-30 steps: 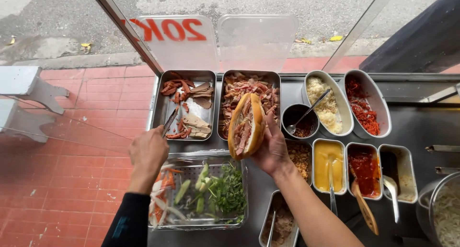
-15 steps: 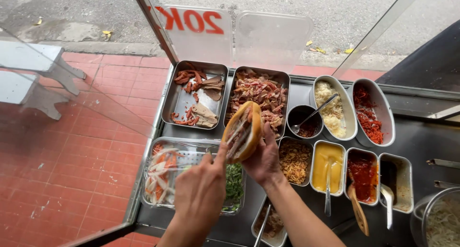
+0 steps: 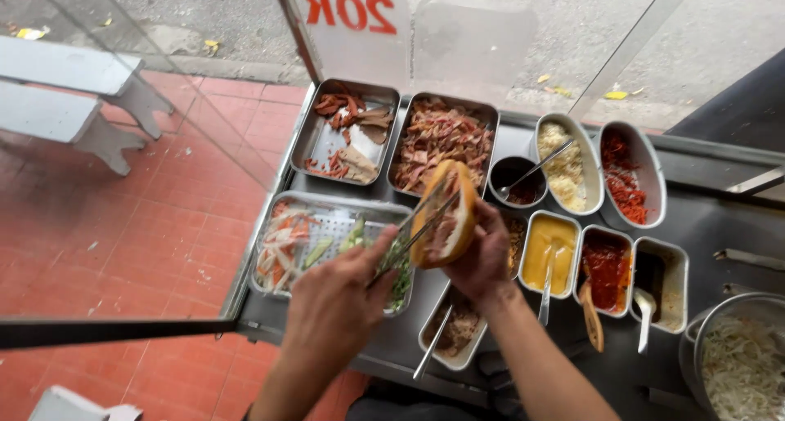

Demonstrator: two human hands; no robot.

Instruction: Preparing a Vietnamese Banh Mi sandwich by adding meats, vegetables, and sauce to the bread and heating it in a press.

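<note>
**Tongs reaching into a split baguette over the topping trays**

Since half a second ago, the left hand (image 3: pixel 335 306) is drawing back a little from the roll, so the thin metal tongs (image 3: pixel 413 233) it is gripping are now showing, their tips poking into the filling. Fingers of that hand are curling together around the tongs' handle end, with the back of the hand facing the camera and the wrist bending upward from the lower edge.

Opposite it, the right hand (image 3: pixel 482 262) is cradling the baguette sandwich (image 3: pixel 450 217) from beneath, fingers clamping on its golden, crusty shell, the forearm angling in from the lower right. That roll is standing on end, split open toward the left, hovering above the gap between the shallow steel vegetable tray (image 3: pixel 327 204) and the small condiment tubs.

Carrot shreds, cucumber strips and green herbs are lying in the vegetable tray. Behind it, a steel pan of shredded meat (image 3: pixel 441 139) is sitting beside a pan of sliced cold cuts (image 3: pixel 347 131). A glossy yellow sauce tub (image 3: pixel 549 249) is sitting just right of the right hand.
</note>
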